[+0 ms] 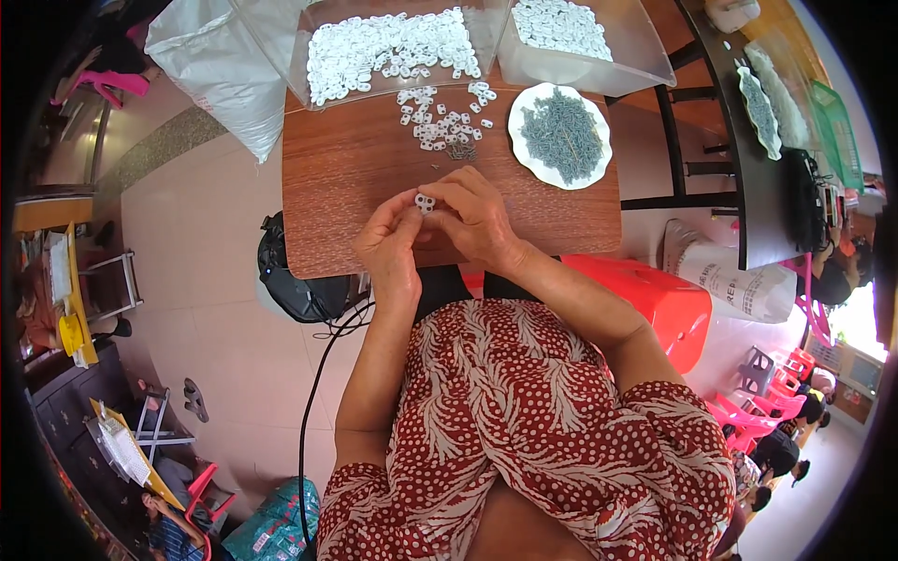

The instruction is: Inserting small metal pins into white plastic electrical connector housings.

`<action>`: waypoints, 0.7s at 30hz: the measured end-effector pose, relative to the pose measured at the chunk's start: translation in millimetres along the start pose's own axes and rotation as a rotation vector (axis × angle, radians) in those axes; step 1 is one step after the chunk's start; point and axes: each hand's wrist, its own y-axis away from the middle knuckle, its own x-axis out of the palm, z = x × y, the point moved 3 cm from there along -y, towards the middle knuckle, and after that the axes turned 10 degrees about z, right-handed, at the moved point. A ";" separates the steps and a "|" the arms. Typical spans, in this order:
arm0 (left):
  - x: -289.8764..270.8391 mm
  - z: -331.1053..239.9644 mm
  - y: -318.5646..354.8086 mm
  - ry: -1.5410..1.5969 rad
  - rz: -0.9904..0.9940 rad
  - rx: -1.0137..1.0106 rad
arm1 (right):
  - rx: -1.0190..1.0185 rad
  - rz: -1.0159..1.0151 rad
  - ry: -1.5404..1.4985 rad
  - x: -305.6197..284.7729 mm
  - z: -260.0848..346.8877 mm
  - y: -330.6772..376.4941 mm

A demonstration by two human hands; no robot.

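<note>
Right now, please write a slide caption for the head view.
Left hand and right hand hold a small white part over a brown table, near a white plate of grey pieces.

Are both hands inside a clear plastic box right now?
No, the left hand and right hand hold dark-dotted white plastic over the brown wooden table.

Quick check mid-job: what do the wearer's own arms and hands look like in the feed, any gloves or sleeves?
The left hand and right hand are ungloved. Both forearms are bare, with no watch or bracelet visible. The short, loose sleeves are dark red with pale leaf shapes and dots.
</note>
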 end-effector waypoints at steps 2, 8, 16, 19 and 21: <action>-2.1 0.4 -0.2 -0.094 0.009 0.052 | 0.069 0.020 -0.070 1.5 0.4 2.2; -2.7 -0.5 -0.3 -0.078 0.011 0.076 | 0.104 0.013 -0.071 1.0 3.7 0.8; -0.1 -3.8 -1.1 -0.078 0.069 0.142 | 0.099 -0.004 -0.148 -1.1 2.5 -0.4; 3.0 -3.8 0.7 -0.055 0.086 0.202 | 0.114 -0.022 -0.214 -1.6 4.6 0.4; 5.4 -3.3 2.1 -0.031 0.094 0.234 | 0.119 -0.030 -0.241 -1.9 6.2 0.4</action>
